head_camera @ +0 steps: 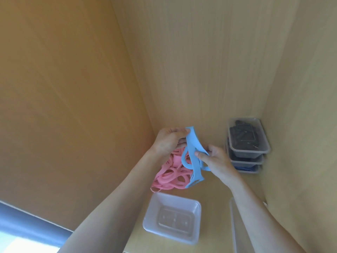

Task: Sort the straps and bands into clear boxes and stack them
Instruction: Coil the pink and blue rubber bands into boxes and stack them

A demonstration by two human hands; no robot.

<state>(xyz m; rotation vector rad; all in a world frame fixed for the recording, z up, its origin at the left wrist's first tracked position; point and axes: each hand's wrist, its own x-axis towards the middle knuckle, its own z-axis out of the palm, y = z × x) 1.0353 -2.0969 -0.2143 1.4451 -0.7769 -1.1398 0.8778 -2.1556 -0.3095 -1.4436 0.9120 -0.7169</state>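
Both hands hold blue bands (193, 154) above a heap of pink bands (173, 175) on the wooden shelf. My left hand (168, 140) pinches the upper end of the blue bands. My right hand (214, 159) grips their lower right part between thumb and fingers. The blue loops hang down over the pink heap. In front of the heap stands a clear box (153, 212) with nothing in it. At the back right corner, a stack of three clear boxes (247, 145) holds dark straps in the upper two and something blue in the lowest.
Wooden walls close in the shelf on the left (63, 106), back (200, 70) and right (310, 106). A clear lid or box edge (233, 225) lies by my right forearm. The shelf's front edge runs near the bottom of the view.
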